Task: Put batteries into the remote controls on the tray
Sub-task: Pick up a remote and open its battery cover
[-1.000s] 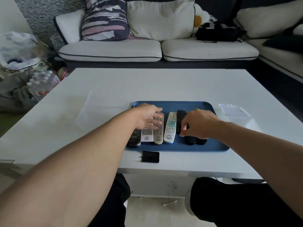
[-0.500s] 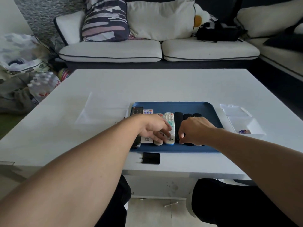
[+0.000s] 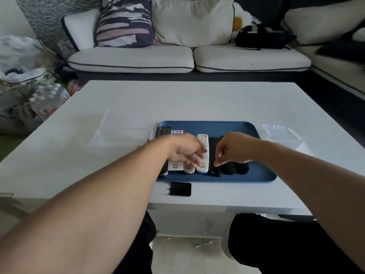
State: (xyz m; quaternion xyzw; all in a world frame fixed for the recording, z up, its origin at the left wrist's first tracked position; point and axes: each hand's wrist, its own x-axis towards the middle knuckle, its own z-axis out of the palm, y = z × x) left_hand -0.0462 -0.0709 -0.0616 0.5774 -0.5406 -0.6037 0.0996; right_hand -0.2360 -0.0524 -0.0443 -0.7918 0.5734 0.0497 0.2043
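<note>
Remotes (image 3: pixel 202 153) lie side by side on the blue tray (image 3: pixel 246 175) on the counter (image 3: pixel 197 99). The left hand (image 3: pixel 185 149) rests loosely spread over the pale ones; the right hand (image 3: pixel 235 149) pinches a black remote (image 3: pixel 214 171). A black cover (image 3: pixel 180 189) lies just near of the tray, clear boxes (image 3: pixel 122 131) at either side.

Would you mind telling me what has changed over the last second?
Both hands drew back toward the tray's near edge. The left hand now rests fingers on the white remote; the right hand pinches at the black remote. Tray, remotes and black cover stayed put.
</note>
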